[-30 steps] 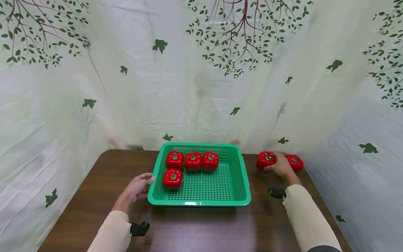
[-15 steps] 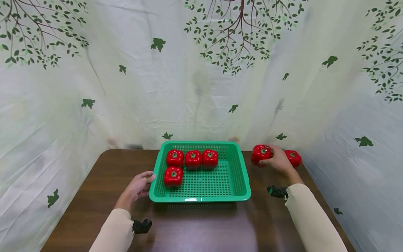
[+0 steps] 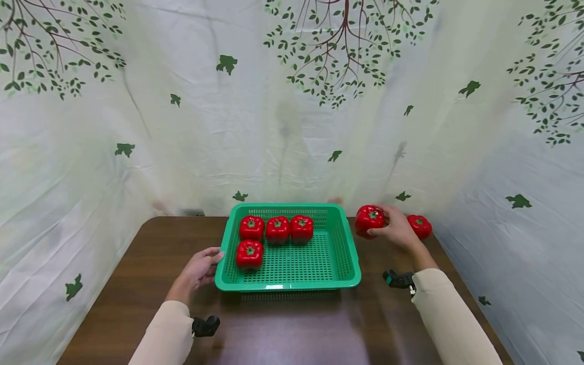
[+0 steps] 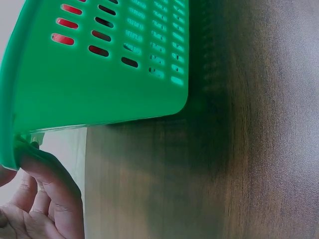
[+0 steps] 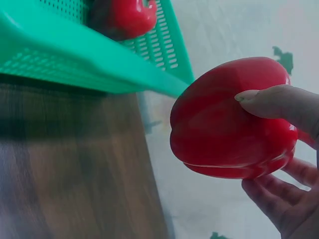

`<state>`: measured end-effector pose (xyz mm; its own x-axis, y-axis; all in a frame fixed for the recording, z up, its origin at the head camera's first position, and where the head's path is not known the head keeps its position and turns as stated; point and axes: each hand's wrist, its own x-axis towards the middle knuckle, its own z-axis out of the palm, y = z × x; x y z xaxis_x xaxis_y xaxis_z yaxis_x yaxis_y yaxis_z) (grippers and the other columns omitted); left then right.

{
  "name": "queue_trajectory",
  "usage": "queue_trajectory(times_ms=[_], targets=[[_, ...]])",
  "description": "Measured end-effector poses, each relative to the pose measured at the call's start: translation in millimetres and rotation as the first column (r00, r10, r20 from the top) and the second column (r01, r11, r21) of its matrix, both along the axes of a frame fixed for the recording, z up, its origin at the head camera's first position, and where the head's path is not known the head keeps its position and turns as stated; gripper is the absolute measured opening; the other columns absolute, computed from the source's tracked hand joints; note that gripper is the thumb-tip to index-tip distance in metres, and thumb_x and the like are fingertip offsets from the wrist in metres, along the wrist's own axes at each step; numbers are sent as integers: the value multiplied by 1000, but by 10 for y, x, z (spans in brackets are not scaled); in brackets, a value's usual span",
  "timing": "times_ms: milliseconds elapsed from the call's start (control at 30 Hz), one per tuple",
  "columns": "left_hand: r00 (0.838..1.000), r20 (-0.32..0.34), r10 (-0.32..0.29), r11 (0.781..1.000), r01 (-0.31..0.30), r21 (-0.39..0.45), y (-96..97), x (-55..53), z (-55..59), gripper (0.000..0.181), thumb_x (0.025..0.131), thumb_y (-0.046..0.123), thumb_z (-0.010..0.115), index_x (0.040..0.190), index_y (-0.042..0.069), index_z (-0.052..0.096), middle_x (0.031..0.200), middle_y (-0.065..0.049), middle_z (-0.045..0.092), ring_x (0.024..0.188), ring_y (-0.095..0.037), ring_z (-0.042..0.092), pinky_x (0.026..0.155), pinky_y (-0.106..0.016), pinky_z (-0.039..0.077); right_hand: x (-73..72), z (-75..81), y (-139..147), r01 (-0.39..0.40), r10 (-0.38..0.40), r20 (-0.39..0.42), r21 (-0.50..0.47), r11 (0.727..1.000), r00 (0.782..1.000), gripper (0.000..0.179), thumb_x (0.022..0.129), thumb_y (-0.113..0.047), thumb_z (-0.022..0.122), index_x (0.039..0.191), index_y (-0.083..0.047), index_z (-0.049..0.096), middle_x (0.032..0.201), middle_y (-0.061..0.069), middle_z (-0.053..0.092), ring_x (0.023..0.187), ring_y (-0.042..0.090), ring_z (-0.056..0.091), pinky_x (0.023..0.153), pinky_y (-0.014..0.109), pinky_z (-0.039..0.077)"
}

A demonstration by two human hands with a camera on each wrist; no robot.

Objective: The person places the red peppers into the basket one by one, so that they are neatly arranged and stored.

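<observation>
A red bell pepper [image 3: 368,220] is in my right hand [image 3: 396,228], just right of the green plastic basket [image 3: 292,287]. In the right wrist view, the thumb presses one side of that bell pepper [image 5: 229,119] and the fingers curl round the other. It hangs above table level there, near the basket's rim [image 5: 149,79]. My left hand [image 3: 201,267] holds the basket's left rim. Seen from the left wrist, a finger [image 4: 55,184] hooks under the lip [image 4: 7,124]. Several red bell peppers stand stem up inside, three along the back and one [image 3: 249,254] at front left.
Another red bell pepper [image 3: 420,226] lies at the table's back right, behind my right hand. The brown wooden table [image 3: 292,329] ends at a white leaf-print curtain [image 3: 274,126] at the back and sides.
My right hand has carried its bell pepper leftward and up, off its place by the other pepper, toward the basket. The left hand stays at the rim.
</observation>
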<state>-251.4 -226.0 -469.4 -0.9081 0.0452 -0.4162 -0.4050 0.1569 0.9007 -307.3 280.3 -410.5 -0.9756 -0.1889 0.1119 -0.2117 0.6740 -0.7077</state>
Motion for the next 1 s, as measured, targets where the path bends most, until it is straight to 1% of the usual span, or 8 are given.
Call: queue_trajectory(times_ms=[67,233,333,467,600,733,867,1000], targets=[[1000,-2,-4,1000,4,-5,-9,-3,4,50,101,27,49,142,0,37,116,-14,63,94,-24,68,79,-38,55,7,23,-34,-10,10,0,-8,1000,1000,73,81,-12,77,142,2,39,137,25,45,119,45,49,91,54,48],[1000,-1,0,1000,0,-10,-18,-16,6,51,101,28,49,142,1,37,121,-18,60,96,-25,67,80,-39,54,21,68,-140,-39,39,7,-17,999,999,71,81,-11,77,141,1,41,135,25,46,118,43,50,92,53,48],[1000,6,10,1000,-10,-13,-23,-18,-2,50,101,28,49,142,2,38,122,-18,60,97,-25,67,80,-39,55,28,78,-224,-51,51,15,-17,999,999,71,80,-10,78,140,2,42,133,25,46,119,44,50,92,52,48],[1000,10,12,1000,-12,-7,-23,-16,-5,49,101,27,49,142,1,38,116,-14,63,94,-23,68,79,-38,55,34,65,-322,-78,79,16,-16,997,997,70,79,-9,78,138,3,42,132,24,46,119,44,50,90,52,50],[1000,9,9,1000,-9,4,-16,-17,-8,49,101,26,49,142,1,37,114,-13,63,91,-21,68,78,-37,55,48,48,-401,-95,96,25,-43,995,995,71,78,-10,78,139,1,42,134,24,46,120,44,48,89,52,50],[1000,5,9,1000,-9,-2,-10,-11,-9,49,101,26,50,142,1,38,117,-15,61,91,-21,68,78,-37,55,56,31,-478,-100,103,38,-72,992,994,73,78,-11,79,139,0,42,136,23,45,121,43,48,90,51,50],[1000,4,6,1000,-6,-10,-11,-6,-13,49,101,27,49,142,1,38,121,-18,59,92,-21,67,79,-38,55,51,12,-562,-123,127,38,-82,989,991,74,77,-12,80,139,1,43,136,23,46,120,43,49,91,51,49],[1000,3,3,1000,-3,-7,-17,-10,-18,50,101,27,50,142,1,38,121,-18,58,91,-21,67,78,-38,55,50,-20,-655,-151,154,29,-89,985,988,73,76,-11,81,138,1,44,134,22,48,119,41,51,90,50,50]])
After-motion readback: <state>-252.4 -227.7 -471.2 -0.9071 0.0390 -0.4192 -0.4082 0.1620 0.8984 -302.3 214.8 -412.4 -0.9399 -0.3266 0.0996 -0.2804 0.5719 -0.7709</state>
